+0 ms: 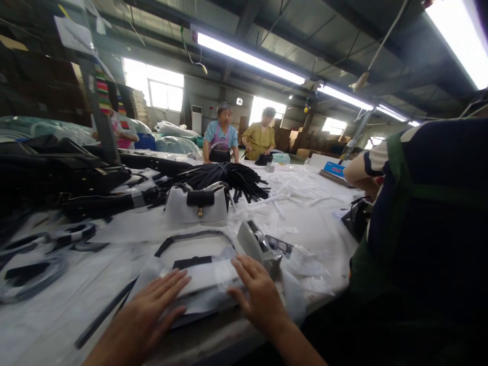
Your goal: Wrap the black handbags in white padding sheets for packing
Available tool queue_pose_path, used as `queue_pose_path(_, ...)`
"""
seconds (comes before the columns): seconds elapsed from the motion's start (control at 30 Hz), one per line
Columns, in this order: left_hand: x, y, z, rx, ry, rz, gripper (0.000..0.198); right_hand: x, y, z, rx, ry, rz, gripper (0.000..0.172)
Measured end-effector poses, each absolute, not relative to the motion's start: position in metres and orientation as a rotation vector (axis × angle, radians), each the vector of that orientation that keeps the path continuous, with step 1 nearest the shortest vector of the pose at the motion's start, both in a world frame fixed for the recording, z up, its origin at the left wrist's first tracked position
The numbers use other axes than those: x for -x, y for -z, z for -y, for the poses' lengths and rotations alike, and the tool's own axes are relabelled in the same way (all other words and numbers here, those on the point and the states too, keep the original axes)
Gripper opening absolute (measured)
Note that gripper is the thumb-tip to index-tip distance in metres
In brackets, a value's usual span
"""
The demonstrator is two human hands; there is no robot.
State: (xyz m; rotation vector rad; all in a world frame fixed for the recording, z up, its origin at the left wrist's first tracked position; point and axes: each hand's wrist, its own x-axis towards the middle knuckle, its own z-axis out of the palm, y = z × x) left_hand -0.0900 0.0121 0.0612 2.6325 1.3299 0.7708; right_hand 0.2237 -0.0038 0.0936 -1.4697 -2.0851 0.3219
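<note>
In front of me lies a white handbag (198, 277) with a black flap, partly covered by thin white wrapping paper (145, 274). Its dark strap (196, 235) loops out beyond it on the table. My left hand (147, 310) rests on the left side of the wrapping, fingers stretched out. On the right side, my right hand (259, 292) touches the wrapping with its fingers extended. Neither hand grips anything. Just past my right fingers stands a grey tape dispenser (254, 243). A second white handbag (179, 206) with a black flap and gold clasp stands upright farther back.
A bundle of black straps (229, 175) lies behind the standing bag. Black bags (57, 173) are piled at left, near coiled straps (34, 274). White strips (301, 185) litter the table's right. A co-worker (427, 218) is close on my right; two people stand across the table.
</note>
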Motion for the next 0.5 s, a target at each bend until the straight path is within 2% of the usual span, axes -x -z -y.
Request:
queue_pose_path(0.1,0.067,-0.048,-0.013,-2.971,-0.602,-1.127,0.082,-0.222,-0.071,0.006,1.248,-0.316,2.382,0.077)
queue_pose_path(0.23,0.069,-0.021,-0.014,-3.081,-0.575,-1.133,0.073,-0.225,-0.024,0.006,1.285,-0.282,2.453,0.084)
queue_pose_path(0.3,0.071,-0.017,-0.012,-3.087,-0.561,-1.153,0.077,-0.226,-0.01,0.006,1.282,-0.247,2.453,0.089)
queue_pose_path(0.4,0.069,-0.022,-0.009,-3.124,-0.56,-1.157,0.08,-0.226,-0.011,0.007,1.282,-0.25,2.458,0.09)
queue_pose_path(0.5,0.067,-0.028,-0.006,-3.21,-0.614,-1.177,0.074,-0.223,-0.031,0.008,1.283,-0.29,2.463,0.091)
